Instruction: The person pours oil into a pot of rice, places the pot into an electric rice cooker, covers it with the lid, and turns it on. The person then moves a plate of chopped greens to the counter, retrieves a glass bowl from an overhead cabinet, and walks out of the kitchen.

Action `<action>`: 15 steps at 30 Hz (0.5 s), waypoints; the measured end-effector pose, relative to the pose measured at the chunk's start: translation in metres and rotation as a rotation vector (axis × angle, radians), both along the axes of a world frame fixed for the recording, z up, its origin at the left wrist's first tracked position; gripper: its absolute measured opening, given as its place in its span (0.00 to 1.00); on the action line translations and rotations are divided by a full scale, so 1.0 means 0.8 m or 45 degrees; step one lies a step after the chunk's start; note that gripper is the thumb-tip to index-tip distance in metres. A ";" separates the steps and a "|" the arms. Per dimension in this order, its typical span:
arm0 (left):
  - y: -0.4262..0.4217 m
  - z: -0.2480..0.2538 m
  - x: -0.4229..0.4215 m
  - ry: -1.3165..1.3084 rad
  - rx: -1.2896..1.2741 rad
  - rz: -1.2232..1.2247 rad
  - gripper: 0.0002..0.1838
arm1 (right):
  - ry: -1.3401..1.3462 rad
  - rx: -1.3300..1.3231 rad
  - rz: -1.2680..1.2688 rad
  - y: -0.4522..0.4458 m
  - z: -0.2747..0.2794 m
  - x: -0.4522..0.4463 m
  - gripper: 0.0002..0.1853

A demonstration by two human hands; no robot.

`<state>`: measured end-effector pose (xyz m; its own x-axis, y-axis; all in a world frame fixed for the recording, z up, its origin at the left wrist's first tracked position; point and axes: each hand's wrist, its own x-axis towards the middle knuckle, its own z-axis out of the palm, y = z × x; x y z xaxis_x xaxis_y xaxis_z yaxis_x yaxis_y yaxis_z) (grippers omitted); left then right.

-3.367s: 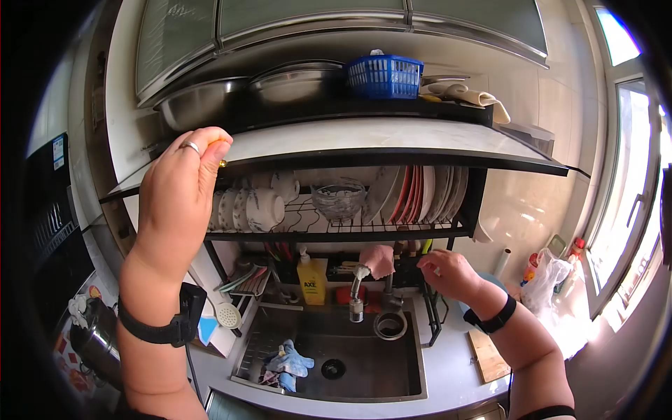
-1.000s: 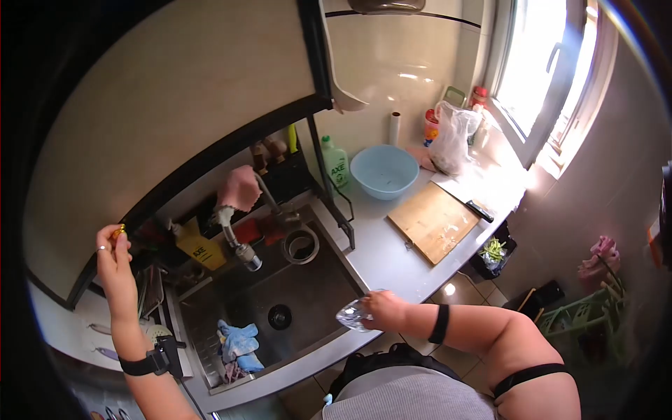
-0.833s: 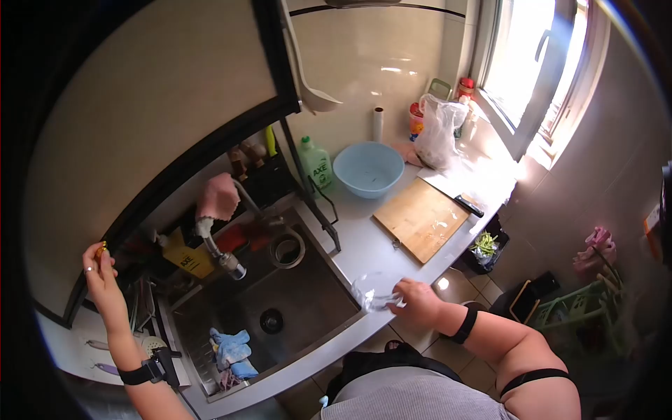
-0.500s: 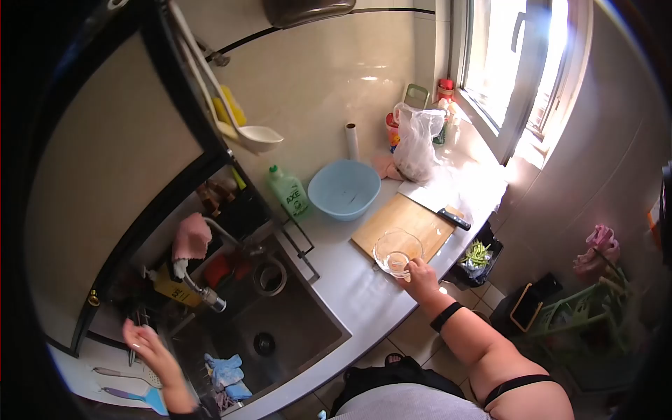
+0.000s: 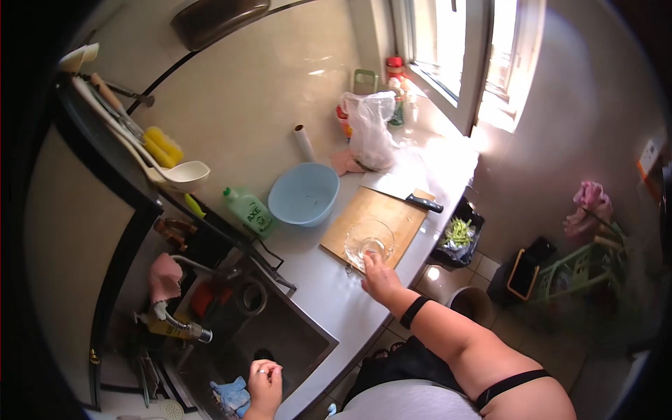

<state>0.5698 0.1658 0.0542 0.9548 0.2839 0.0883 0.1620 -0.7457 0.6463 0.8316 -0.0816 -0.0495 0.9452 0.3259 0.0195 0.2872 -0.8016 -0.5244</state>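
My right hand (image 5: 382, 281) grips the near rim of a clear glass bowl (image 5: 369, 238). Its base is over the near part of a wooden cutting board (image 5: 350, 217); contact with the board is hard to make out. A cleaver with a black handle (image 5: 424, 203) lies across the board's far edge. Over the sink's front side is my left hand (image 5: 265, 383), fingers curled in, with a ring on one finger and nothing visible in it. Beside it, a blue cloth (image 5: 232, 396) lies in the sink.
A light blue basin (image 5: 304, 196) and a green detergent bottle (image 5: 248, 211) stand behind the sink (image 5: 311, 350). Near the window are a plastic bag (image 5: 369, 129) and bottles. Below the counter's right edge, a bin (image 5: 458, 234) holds green scraps. A faucet (image 5: 199, 332) overhangs the sink.
My left hand has come from the far left of the sink to its front side, and its fingers have curled. My right hand keeps hold of the glass bowl. The camera view has shifted.
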 end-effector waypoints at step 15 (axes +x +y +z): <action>-0.135 -0.134 0.245 0.743 -1.191 -0.181 0.24 | 0.924 -0.506 -0.534 -0.358 -0.088 -0.403 0.19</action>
<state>0.7659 0.0574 -0.0527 0.8091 -0.1117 -0.5769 0.5764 -0.0397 0.8162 0.5089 -0.3683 -0.1199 0.7242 -0.1896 -0.6630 -0.3583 -0.9250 -0.1268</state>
